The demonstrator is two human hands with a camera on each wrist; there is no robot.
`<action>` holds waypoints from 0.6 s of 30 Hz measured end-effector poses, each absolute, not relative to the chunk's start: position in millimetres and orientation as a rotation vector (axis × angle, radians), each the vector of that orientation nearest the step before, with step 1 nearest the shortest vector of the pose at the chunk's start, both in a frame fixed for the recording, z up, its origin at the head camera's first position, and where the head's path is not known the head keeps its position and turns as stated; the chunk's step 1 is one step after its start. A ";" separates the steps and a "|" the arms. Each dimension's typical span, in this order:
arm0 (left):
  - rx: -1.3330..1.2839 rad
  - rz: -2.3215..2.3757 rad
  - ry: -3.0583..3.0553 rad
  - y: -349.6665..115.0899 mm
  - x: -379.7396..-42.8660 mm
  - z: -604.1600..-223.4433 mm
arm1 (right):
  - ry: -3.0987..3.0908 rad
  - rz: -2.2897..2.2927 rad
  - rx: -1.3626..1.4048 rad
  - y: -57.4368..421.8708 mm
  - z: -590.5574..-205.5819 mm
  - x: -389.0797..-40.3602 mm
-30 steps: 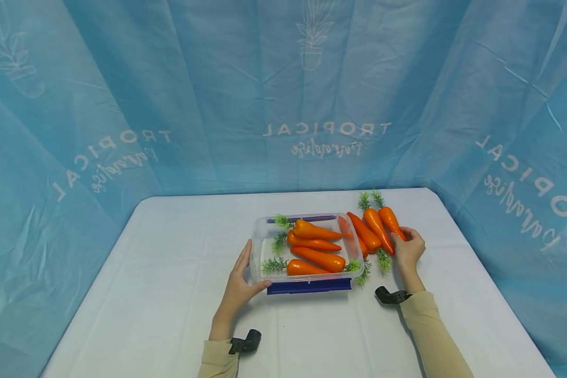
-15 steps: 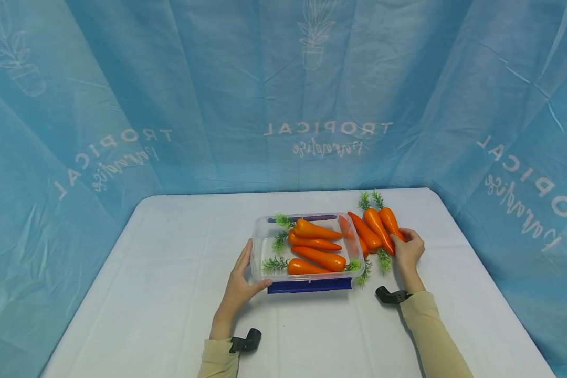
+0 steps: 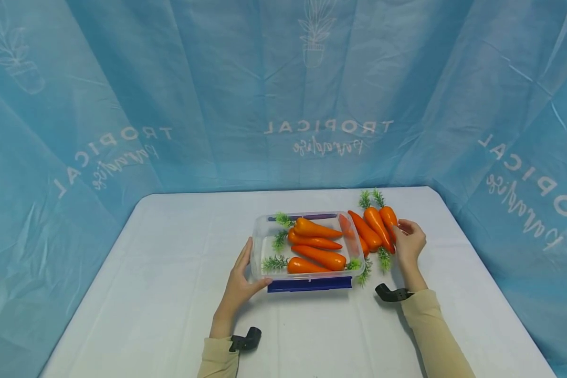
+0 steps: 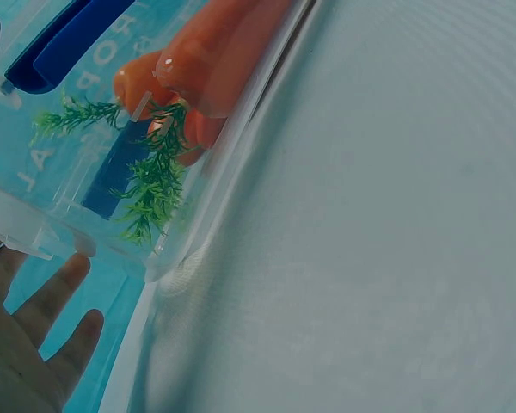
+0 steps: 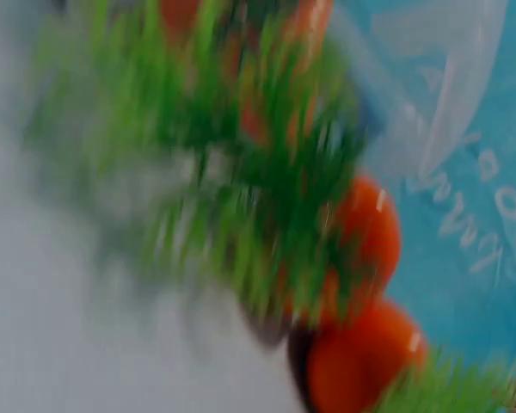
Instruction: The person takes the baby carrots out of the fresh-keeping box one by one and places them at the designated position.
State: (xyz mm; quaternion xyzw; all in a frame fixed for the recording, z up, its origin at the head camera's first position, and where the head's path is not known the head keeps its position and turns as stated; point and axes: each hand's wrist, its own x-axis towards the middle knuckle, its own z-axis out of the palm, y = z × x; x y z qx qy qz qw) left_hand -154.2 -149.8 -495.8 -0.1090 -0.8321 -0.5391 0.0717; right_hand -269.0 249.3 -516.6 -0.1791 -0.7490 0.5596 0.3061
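Your left hand (image 3: 238, 286) has its fingers straight against the left wall of the clear rectangular plastic container with blue clips (image 3: 268, 244), well in from the left edge of the white-covered tabletop (image 3: 132, 273). Your right hand (image 3: 410, 244) bends its fingers at the rightmost glossy orange carrot with a feathery green top (image 3: 388, 216), near the far right corner — grip closure cannot be told. Advised: pinch the body, not the foliage — and avoid dragging the neighbouring carrot (image 3: 379, 229).

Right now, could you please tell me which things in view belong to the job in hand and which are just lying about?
Job, likely: clear box, touched by the left hand; carrots inside it; loose carrots beside it, at the right hand.
Surroundings: blue curtain, white table, black wrist devices.
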 end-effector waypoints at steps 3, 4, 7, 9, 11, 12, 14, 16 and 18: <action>-0.322 -1.618 -2.506 -149.1 -154.3 -495.5 | -1.983 1.544 -0.401 238.9 -507.8 -266.2; -0.319 -1.618 -2.507 -149.2 -154.4 -495.9 | -1.987 1.559 -0.374 234.8 -504.5 -265.2; -0.333 -1.601 -2.501 -149.8 -155.2 -498.2 | -2.000 1.605 -0.312 222.8 -493.7 -261.8; -0.337 -1.597 -2.493 -151.5 -158.8 -507.0 | -2.007 1.649 -0.271 214.6 -485.3 -258.7; -0.341 -1.585 -2.486 -153.4 -162.9 -517.0 | -2.010 1.697 -0.227 205.8 -473.8 -254.2; -0.341 -1.583 -2.484 -154.3 -164.9 -521.7 | -2.016 1.713 -0.202 201.3 -467.8 -251.5; -0.332 -1.580 -2.483 -156.4 -169.1 -532.1 | -2.025 1.739 -0.146 192.2 -456.0 -246.1; -0.335 -1.577 -2.480 -157.6 -170.5 -535.3 | -2.039 1.747 -0.100 183.7 -445.9 -241.3; -0.341 -1.584 -2.474 -158.3 -171.0 -536.4 | -2.059 1.758 -0.073 175.8 -438.8 -237.3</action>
